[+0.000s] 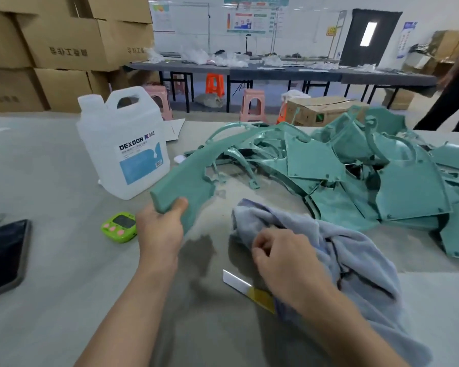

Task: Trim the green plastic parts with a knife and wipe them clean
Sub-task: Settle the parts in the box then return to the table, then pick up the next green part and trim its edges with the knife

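Observation:
My left hand grips the near end of a long curved green plastic part, lifted slightly off the grey table. My right hand has its fingers curled into a crumpled blue-grey cloth lying on the table. A knife with a bare blade and yellow handle lies flat on the table under my right wrist, its handle partly covered by the cloth. A heap of green plastic parts fills the table to the right.
A white DEXCON jug stands left of the held part. A green timer lies near my left hand, a dark tablet at the left edge. A wet patch darkens the table. Cardboard boxes, stools and a person stand behind.

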Tool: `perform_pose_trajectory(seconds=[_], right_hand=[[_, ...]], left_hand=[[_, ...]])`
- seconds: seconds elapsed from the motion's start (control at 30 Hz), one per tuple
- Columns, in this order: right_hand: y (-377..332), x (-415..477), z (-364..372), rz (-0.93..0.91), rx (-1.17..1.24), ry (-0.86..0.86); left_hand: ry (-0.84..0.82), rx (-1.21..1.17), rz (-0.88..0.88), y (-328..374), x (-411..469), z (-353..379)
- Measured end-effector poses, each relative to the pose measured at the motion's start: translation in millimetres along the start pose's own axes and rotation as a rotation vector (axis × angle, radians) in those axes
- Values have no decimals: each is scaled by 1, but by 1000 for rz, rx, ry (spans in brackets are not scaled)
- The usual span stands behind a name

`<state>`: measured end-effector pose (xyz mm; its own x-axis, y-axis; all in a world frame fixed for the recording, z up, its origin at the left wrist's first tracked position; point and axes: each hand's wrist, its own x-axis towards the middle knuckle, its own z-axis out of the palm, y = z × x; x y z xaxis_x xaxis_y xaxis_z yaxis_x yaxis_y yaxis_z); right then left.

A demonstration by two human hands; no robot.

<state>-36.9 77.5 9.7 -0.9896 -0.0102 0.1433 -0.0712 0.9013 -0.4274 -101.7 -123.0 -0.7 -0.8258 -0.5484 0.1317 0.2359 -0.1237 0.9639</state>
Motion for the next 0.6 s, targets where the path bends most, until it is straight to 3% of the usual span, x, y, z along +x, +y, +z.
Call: perform_pose_trajectory(seconds=[0.2,0.37,0.6], right_hand=[[10,-6,-28,-80,-144,22],[-7,-26,-27,-77,-264,-311],[-10,-26,-29,-86,-310,-378]], left_hand=[[-91,283,264,-10,-1,-3],[-327,562,478,-6,-9,-9],[-378,546,432,-9,-7,-6]])
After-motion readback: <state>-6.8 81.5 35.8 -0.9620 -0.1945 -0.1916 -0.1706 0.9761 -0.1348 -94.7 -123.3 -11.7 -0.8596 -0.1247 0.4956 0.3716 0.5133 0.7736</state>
